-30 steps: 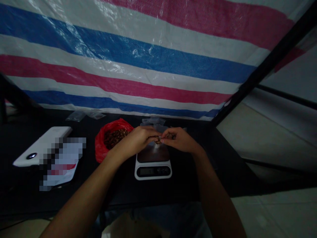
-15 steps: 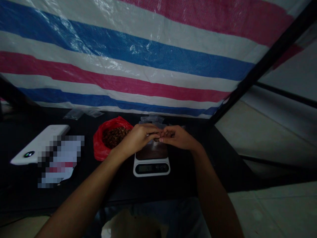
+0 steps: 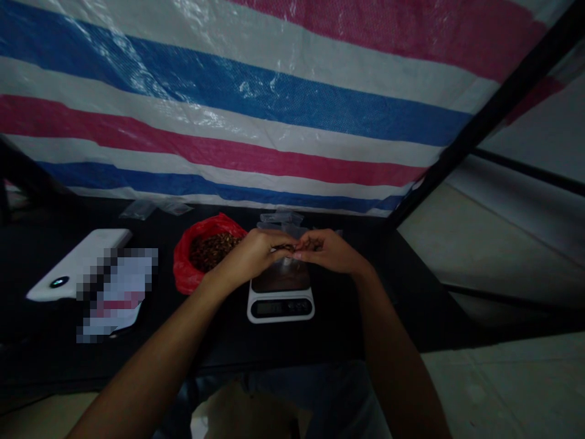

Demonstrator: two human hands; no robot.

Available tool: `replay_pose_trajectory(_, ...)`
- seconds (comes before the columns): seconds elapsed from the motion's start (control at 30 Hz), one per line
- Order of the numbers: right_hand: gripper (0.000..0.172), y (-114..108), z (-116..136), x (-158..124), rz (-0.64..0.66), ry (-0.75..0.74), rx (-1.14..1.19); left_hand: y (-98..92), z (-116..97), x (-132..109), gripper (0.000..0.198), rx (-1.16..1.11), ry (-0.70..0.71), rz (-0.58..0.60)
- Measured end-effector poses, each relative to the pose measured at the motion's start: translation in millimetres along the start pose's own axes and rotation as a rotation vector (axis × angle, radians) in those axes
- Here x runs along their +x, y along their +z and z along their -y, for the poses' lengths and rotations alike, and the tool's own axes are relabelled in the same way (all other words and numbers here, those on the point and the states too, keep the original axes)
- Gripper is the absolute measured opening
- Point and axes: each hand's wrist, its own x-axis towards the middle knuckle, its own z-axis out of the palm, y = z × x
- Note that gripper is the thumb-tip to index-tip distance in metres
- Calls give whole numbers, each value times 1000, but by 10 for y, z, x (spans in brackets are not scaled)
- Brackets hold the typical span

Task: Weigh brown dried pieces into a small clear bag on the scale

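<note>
Over the kitchen scale (image 3: 280,308) my two hands meet, fingertips touching. My left hand (image 3: 265,249) is closed, with brown bits showing between thumb and fingers. My right hand (image 3: 326,249) pinches at the same spot with curled fingers. Between and below the fingertips shows a shiny small clear plastic bag (image 3: 287,261), mostly hidden by the hands. The scale has a white body, a dark platform and a display too dim to read. Beside my left wrist stands an open red plastic bag (image 3: 185,265) full of small brown pieces (image 3: 212,249), like beans or seeds.
Clear plastic bags (image 3: 281,217) lie behind my hands, and more clear bags (image 3: 139,210) lie at the back left. A white device (image 3: 82,262) and a blurred-out packet (image 3: 121,286) rest at left on the black table (image 3: 338,332). A striped sheet (image 3: 237,122) hangs behind.
The hands stay together over the scale; the left fingers have shifted slightly, and more brown bits show between them. The view has moved a little.
</note>
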Motion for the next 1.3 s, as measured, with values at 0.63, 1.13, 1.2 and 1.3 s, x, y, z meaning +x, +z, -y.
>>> replay_pose_trajectory(0.63, 20, 33, 5, 27, -48, -67, -41, -23, 35, -17, 18, -101, -17, -85)
replay_pose_trajectory(1.13, 25, 89, 70, 26, -84, -62, -87, -93, 91, -39, 17, -203, -111, -72)
replay_pose_trajectory(1.2, 24, 89, 69, 25, -90, -71, -87, -86, 96, -41, 18, -232, -127, -87)
replay_pose_trajectory(1.3, 21, 85, 67, 17, -86, -97, -118, -66, 101, -42, 19, -278, -153, -85)
